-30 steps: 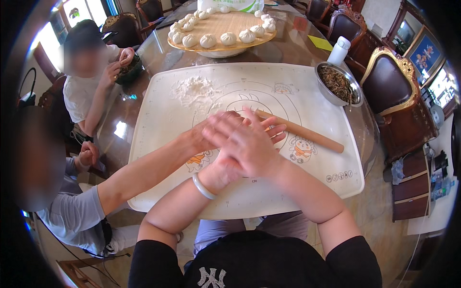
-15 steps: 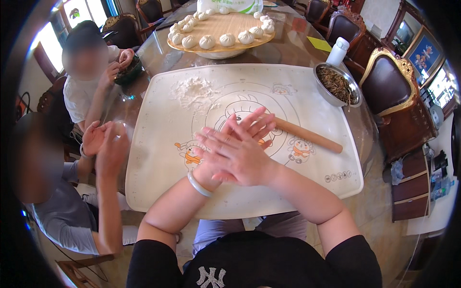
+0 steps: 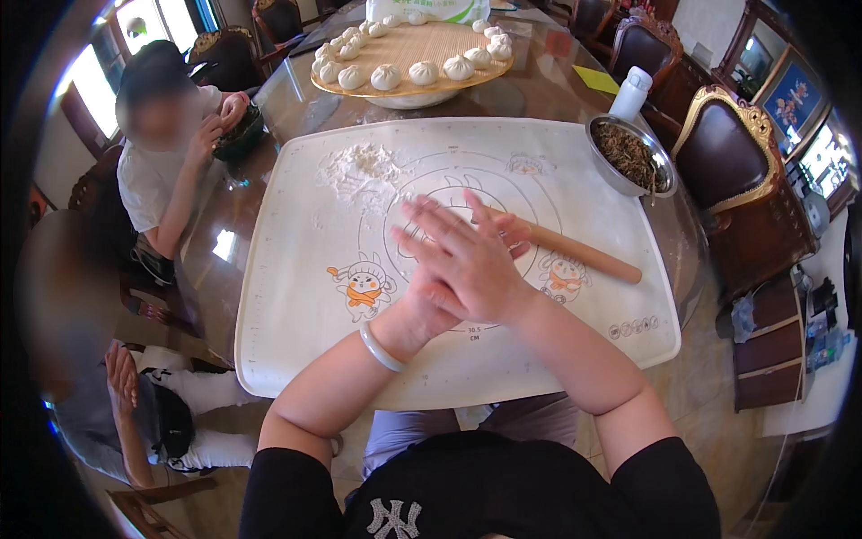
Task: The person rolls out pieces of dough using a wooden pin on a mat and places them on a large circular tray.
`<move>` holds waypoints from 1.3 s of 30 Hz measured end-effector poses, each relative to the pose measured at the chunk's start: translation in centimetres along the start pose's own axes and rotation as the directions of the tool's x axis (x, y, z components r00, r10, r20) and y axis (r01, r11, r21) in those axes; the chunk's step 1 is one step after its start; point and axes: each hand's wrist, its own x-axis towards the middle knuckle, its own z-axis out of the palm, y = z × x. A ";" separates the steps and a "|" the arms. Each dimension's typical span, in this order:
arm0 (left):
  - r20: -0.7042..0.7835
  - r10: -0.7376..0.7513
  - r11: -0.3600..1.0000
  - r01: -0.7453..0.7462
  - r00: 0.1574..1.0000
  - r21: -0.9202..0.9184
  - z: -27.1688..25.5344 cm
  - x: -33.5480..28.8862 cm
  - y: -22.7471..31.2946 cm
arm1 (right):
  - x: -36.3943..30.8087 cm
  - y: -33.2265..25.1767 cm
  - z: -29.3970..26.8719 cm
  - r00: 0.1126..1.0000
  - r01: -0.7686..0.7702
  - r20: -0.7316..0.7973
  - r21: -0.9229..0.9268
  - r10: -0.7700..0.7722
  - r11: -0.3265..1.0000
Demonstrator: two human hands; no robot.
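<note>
Over the middle of a pale printed dough mat [image 3: 296,216], my right hand [image 3: 467,256] lies across my left hand [image 3: 420,310], palms facing. Its fingers stretch out toward the upper left. The left hand, with a white bangle [image 3: 381,348] at its wrist, is mostly covered; its fingertips stick out on the far right side. Whether anything lies between the palms is hidden. A wooden rolling pin [image 3: 584,254] rests on the mat just right of my hands. White flour [image 3: 364,171] is heaped at the mat's far left.
A round woven tray [image 3: 409,56] ringed with several pleated buns stands at the far end. A metal bowl of dark filling [image 3: 632,158] and a white bottle [image 3: 631,93] are at the right. At the left sit two people, one holding a dark green bowl [image 3: 241,142].
My crossed hands have shifted slightly, the right one now covering more of the left. The nearer person at the left has lowered both hands from beside the mat.
</note>
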 end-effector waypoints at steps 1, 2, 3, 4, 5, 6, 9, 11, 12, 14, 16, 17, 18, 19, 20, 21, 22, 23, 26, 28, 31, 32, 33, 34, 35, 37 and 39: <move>0.006 -0.001 1.000 0.001 1.000 -0.004 0.0 0.0 0.2 | -0.1 -0.1 -0.1 1.000 0.027 0.015 0.011 -0.027 1.000; 0.012 -0.004 1.000 0.004 1.000 -0.006 0.1 0.0 0.1 | -0.2 -0.6 0.0 0.998 0.054 0.031 0.023 -0.055 0.998; 0.017 0.000 1.000 0.000 1.000 -0.008 0.0 0.0 0.0 | -0.2 -1.1 0.2 0.996 0.080 0.046 0.035 -0.082 0.996; 0.018 0.001 1.000 -0.001 1.000 0.006 0.0 0.1 -0.1 | -0.1 -1.7 0.7 0.992 0.108 0.053 0.060 -0.111 0.992; 0.017 0.006 1.000 -0.006 1.000 0.012 -0.1 0.1 -0.1 | 0.1 -2.1 1.1 0.984 0.173 0.013 0.113 -0.176 0.978; 0.015 0.009 1.000 -0.009 1.000 0.015 -0.2 0.2 -0.2 | 0.2 -1.9 1.2 0.989 0.140 0.034 0.088 -0.143 0.986; 0.017 0.021 1.000 -0.021 1.000 0.000 0.0 -0.2 -0.2 | 0.1 -0.5 0.2 1.000 -0.016 0.005 0.055 0.016 0.998; 0.023 0.023 1.000 -0.023 0.999 -0.006 -0.2 -0.3 0.0 | -0.1 -0.6 0.5 1.000 -0.005 0.018 0.039 0.004 0.999; 0.032 0.020 1.000 -0.020 0.999 -0.009 -0.2 -0.3 0.0 | -0.2 -0.9 0.6 1.000 0.000 0.024 0.031 -0.001 1.000; 0.042 0.035 0.999 -0.035 0.998 -0.002 -0.4 -0.2 -0.3 | -0.2 -1.6 0.9 0.993 0.094 0.061 0.049 -0.096 0.994; 0.056 0.053 0.999 -0.054 0.997 0.005 -0.5 0.0 -0.6 | -0.1 -1.6 1.0 0.990 0.127 0.052 0.051 -0.130 0.991; 0.068 0.068 0.998 -0.068 0.995 -0.001 -0.5 -0.1 -0.6 | -0.1 -0.8 1.2 0.996 0.052 0.066 0.014 -0.053 0.999; 0.081 0.089 0.996 -0.090 0.993 0.016 -0.8 -0.3 -0.6 | -0.1 -0.7 1.1 0.999 0.017 0.038 -0.001 -0.017 1.000; 0.106 0.115 0.992 -0.119 0.988 0.035 -1.0 -0.4 -0.8 | -0.1 -0.6 1.0 1.000 -0.016 0.017 -0.018 0.016 1.000; 0.125 0.133 0.990 -0.136 0.983 0.019 -1.1 -0.4 -0.7 | -0.2 -0.5 0.9 0.999 -0.048 -0.005 -0.035 0.047 0.998; 0.140 0.162 0.986 -0.165 0.977 0.006 -1.1 -0.3 -0.7 | -0.2 -0.5 0.7 1.000 -0.009 0.020 -0.013 0.009 1.000; 0.118 0.147 0.981 -0.129 0.982 -0.144 -0.7 -0.1 -0.4 | -0.3 -0.4 0.6 1.000 -0.018 0.002 0.062 0.018 0.998; 0.097 0.128 0.952 -0.095 0.987 -0.291 -0.4 0.2 -0.1 | -0.2 -0.3 0.4 1.000 -0.025 -0.016 0.137 0.027 0.990; 0.040 0.017 0.823 0.009 0.999 -0.568 -0.7 0.1 0.8 | 0.0 0.5 -0.9 0.979 -0.082 -0.158 0.267 0.128 0.960; 0.017 -0.131 0.799 0.116 0.991 -0.590 -2.4 -0.6 1.8 | -0.5 1.8 -1.5 0.927 -0.123 -0.300 0.323 0.224 0.939; -0.419 -0.155 0.975 0.071 0.895 -0.210 -1.3 0.2 3.4 | -1.0 3.9 -1.2 0.840 -0.157 -0.463 0.293 0.283 0.943; -0.411 -0.147 0.986 0.099 0.900 -0.135 -1.9 -0.1 4.3 | -1.0 4.1 -1.3 0.814 -0.171 -0.495 0.293 0.303 0.941; -0.449 -0.084 0.990 0.126 0.889 0.064 -2.2 -0.3 5.0 | -0.9 4.2 -1.4 0.811 -0.188 -0.503 0.258 0.297 0.948; -0.498 -0.018 0.923 0.206 0.867 0.324 -2.2 -0.2 5.4 | -1.0 4.3 -1.3 0.815 -0.208 -0.497 0.230 0.298 0.951; -0.524 0.059 0.783 0.286 0.850 0.552 -2.0 -0.1 5.7 | -1.1 4.4 -1.3 0.818 -0.229 -0.490 0.201 0.300 0.952; -0.528 0.227 0.407 0.413 0.819 0.815 -3.1 0.1 5.3 | -1.2 4.4 -1.1 0.825 -0.246 -0.481 0.165 0.295 0.955; -0.509 0.301 0.286 0.433 0.806 0.855 -5.6 -0.3 4.4 | -1.0 4.4 -0.9 0.835 -0.233 -0.477 0.147 0.276 0.961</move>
